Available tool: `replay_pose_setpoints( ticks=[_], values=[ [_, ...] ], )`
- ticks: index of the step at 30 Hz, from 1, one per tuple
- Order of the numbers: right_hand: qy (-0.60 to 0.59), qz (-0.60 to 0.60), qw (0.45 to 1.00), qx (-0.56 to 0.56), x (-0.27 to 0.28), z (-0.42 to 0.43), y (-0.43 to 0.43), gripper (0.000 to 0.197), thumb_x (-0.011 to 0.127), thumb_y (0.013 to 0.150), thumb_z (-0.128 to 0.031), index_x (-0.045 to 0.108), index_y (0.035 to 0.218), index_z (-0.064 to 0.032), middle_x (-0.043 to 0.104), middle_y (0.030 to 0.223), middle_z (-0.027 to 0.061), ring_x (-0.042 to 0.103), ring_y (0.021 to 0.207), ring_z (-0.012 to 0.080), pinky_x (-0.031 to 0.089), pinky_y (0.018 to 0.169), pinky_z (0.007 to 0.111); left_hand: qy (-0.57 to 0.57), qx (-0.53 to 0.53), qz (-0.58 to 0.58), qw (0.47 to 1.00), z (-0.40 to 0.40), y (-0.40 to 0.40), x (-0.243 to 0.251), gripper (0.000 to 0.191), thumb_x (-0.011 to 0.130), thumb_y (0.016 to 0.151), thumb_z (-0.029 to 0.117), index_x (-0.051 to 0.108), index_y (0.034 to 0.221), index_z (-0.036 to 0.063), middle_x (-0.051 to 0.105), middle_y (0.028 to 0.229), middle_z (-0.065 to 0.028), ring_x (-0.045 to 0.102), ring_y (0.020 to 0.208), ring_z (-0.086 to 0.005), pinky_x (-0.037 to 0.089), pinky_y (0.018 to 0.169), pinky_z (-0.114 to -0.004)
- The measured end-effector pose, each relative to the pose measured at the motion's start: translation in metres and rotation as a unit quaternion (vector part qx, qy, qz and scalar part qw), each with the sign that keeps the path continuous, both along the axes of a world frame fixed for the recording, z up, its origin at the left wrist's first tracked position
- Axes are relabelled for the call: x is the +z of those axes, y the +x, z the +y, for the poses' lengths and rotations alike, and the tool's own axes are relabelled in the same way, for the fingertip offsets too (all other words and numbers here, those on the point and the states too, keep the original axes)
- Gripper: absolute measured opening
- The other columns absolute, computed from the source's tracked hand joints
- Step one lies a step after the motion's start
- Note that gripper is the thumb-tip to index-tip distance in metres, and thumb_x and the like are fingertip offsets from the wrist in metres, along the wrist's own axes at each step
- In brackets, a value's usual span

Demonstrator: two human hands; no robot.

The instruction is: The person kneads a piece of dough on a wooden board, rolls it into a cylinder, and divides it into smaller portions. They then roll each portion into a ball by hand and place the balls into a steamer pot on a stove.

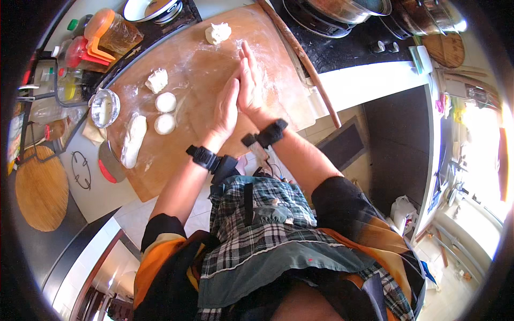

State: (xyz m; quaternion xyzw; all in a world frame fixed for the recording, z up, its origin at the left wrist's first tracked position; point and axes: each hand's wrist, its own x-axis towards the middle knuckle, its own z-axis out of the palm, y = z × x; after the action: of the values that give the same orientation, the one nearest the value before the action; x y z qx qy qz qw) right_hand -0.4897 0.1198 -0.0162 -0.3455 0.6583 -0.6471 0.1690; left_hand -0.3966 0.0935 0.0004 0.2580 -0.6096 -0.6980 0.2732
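Note:
Over the floured wooden board, my left hand and my right hand are pressed palm to palm, fingers pointing away from me. Whatever may lie between the palms is hidden. Beyond my fingertips sits a rough lump of dough. Left of my hands lie another rough lump of dough and two smooth round dough pieces, one just beyond the other. A long dough roll rests near the board's left edge.
A bowl with flour stands at the board's left edge, a dough scraper nearby. A long wooden rolling pin lies along the right edge. Jars stand at the far left, a metal pot on the dark stove at the far right.

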Motion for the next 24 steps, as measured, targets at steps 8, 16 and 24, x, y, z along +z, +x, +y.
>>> replay_pose_setpoints(
  ticks=[8, 16, 24],
  values=[
    [0.026, -0.156, 0.982, 0.101, -0.008, 0.06, 0.031, 0.049, 0.035, 0.107, -0.023, 0.037, 0.149, 0.0017, 0.04, 0.153, 0.0197, 0.036, 0.143, 0.0261, 0.025, 0.119, 0.038, -0.027, 0.068, 0.028, 0.997, -0.03, -0.008, -0.025, 0.059, 0.035, 0.106, 0.047, 0.049, 0.14, -0.0007, 0.051, 0.143, -0.015, 0.045, 0.134, -0.0227, 0.03, 0.115, -0.036],
    [-0.019, -0.102, 0.992, 0.071, -0.013, 0.015, -0.018, 0.043, 0.035, 0.107, -0.024, 0.055, 0.136, 0.0007, 0.062, 0.131, 0.0178, 0.055, 0.126, 0.0294, 0.038, 0.111, 0.039, 0.083, -0.044, -0.015, 0.995, -0.01, 0.014, -0.005, 0.064, 0.029, 0.107, 0.049, 0.044, 0.145, -0.0004, 0.046, 0.148, -0.0129, 0.045, 0.133, -0.022, 0.035, 0.111, -0.034],
    [-0.03, -0.099, 0.993, 0.049, 0.005, 0.03, 0.021, 0.047, 0.036, 0.107, -0.023, 0.042, 0.146, 0.0019, 0.043, 0.151, 0.0202, 0.038, 0.142, 0.03, 0.025, 0.119, 0.038, -0.085, 0.023, 0.03, 0.996, -0.002, -0.017, -0.015, 0.062, 0.033, 0.107, 0.047, 0.042, 0.147, 0.0008, 0.044, 0.15, -0.0143, 0.04, 0.139, -0.024, 0.028, 0.117, -0.037]
  ],
)
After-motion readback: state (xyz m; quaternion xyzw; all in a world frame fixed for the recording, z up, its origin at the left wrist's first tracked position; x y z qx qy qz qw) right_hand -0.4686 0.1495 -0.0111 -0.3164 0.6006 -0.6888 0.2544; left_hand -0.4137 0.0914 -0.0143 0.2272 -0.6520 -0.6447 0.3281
